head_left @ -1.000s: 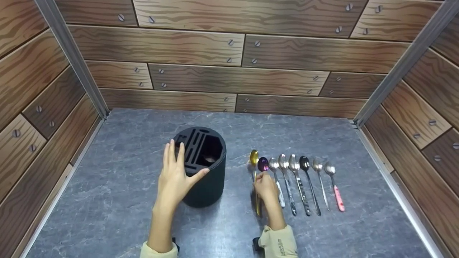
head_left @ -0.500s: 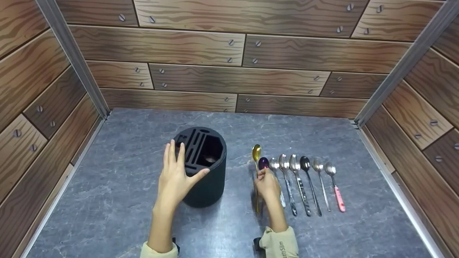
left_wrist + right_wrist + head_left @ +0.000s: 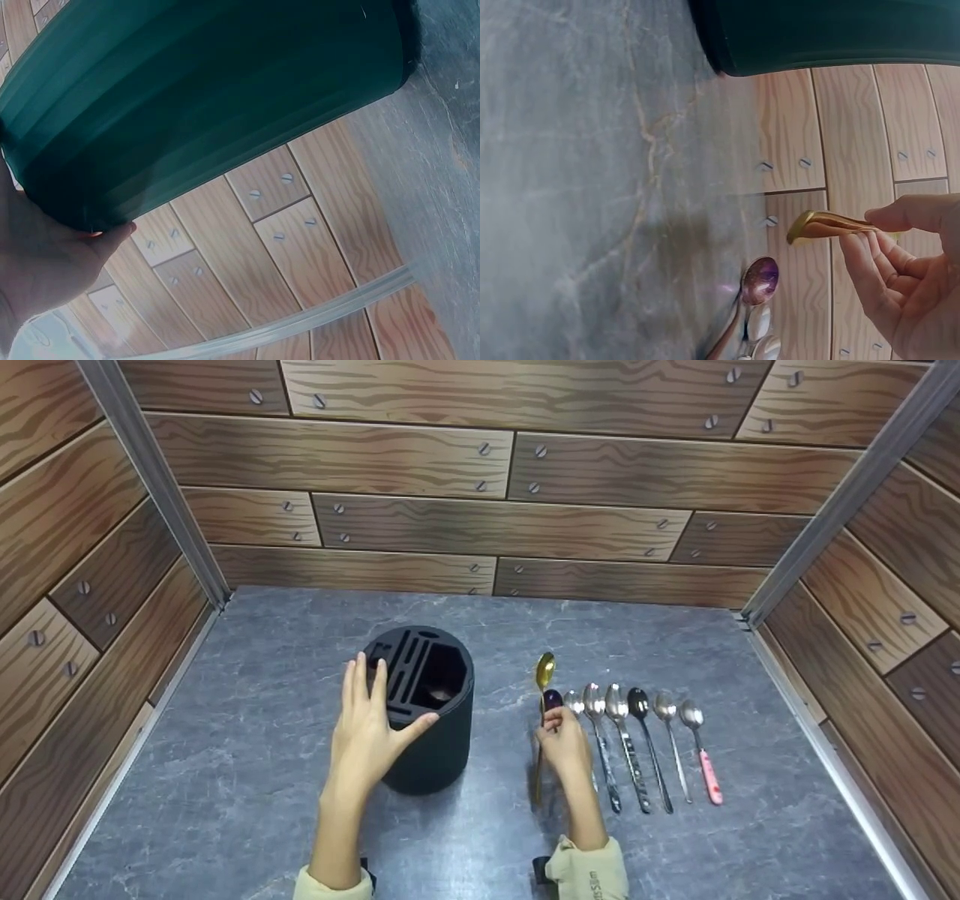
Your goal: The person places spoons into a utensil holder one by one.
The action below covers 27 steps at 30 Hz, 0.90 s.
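A black utensil holder [image 3: 433,754], cylindrical with a slotted top, stands left of centre; its side looks dark green in both wrist views. My left hand [image 3: 363,742] rests against its near left rim, fingers straight and thumb spread along the front. Between thumb and fingers, my right hand [image 3: 568,744] pinches a gold spoon [image 3: 545,669] by its handle, bowl pointing away from me. The right wrist view shows the gold spoon [image 3: 829,226] raised off the table. Beside it lies a purple spoon [image 3: 553,700], its handle hidden behind the right hand.
Several more spoons lie in a row to the right, ending with a pink-handled spoon [image 3: 709,776]. The grey marbled table [image 3: 262,697] is enclosed by wood-patterned walls [image 3: 420,525] at the back and both sides, with metal strips along the corners.
My right hand has lifted the gold spoon and carried it slightly away from me and to the right; its bowl now sits higher in the head view. My left hand and the holder stay put.
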{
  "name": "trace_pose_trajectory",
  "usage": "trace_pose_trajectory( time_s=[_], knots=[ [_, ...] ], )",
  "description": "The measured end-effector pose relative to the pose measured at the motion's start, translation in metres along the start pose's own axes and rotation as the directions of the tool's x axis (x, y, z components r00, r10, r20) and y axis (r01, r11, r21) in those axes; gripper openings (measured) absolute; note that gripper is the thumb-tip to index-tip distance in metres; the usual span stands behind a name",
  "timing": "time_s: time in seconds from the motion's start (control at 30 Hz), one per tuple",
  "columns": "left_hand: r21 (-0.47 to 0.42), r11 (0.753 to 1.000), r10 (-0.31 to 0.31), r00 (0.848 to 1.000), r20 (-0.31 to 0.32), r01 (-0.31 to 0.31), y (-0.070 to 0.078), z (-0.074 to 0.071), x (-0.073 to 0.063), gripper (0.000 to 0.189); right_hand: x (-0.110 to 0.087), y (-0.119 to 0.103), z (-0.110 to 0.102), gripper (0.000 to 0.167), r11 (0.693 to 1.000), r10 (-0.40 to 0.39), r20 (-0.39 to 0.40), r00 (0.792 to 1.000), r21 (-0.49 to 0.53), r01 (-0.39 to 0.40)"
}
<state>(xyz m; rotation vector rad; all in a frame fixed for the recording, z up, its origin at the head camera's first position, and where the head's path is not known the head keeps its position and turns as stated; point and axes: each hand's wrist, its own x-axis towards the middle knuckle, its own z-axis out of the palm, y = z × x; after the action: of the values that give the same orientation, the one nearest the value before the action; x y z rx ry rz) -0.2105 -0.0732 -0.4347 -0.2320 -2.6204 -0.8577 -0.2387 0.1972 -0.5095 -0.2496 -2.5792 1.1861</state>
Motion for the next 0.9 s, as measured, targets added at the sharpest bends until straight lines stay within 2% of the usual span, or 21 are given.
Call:
trace_pose_trajectory(
  time_s=[0.27, 0.5, 0.9],
  knots=[
    [0.003, 1.0, -0.013, 1.0, 0.024, 0.013, 0.001, -0.001, 0.0, 0.105, -0.001, -0.007, -0.005, 0.016, 0.999, -0.042, -0.028, 0.999, 0.022, 0.042],
    [0.005, 1.0, -0.014, 1.0, 0.02, 0.014, 0.0, -0.001, 0.0, 0.104, -0.001, -0.013, -0.01, 0.017, 0.998, -0.03, -0.042, 0.999, 0.045, 0.032],
    [-0.001, 1.0, -0.017, 1.0, 0.016, 0.017, 0.0, 0.0, 0.0, 0.104, -0.004, -0.025, -0.021, 0.017, 0.994, -0.048, -0.114, 0.992, 0.09, 0.058]
  ],
)
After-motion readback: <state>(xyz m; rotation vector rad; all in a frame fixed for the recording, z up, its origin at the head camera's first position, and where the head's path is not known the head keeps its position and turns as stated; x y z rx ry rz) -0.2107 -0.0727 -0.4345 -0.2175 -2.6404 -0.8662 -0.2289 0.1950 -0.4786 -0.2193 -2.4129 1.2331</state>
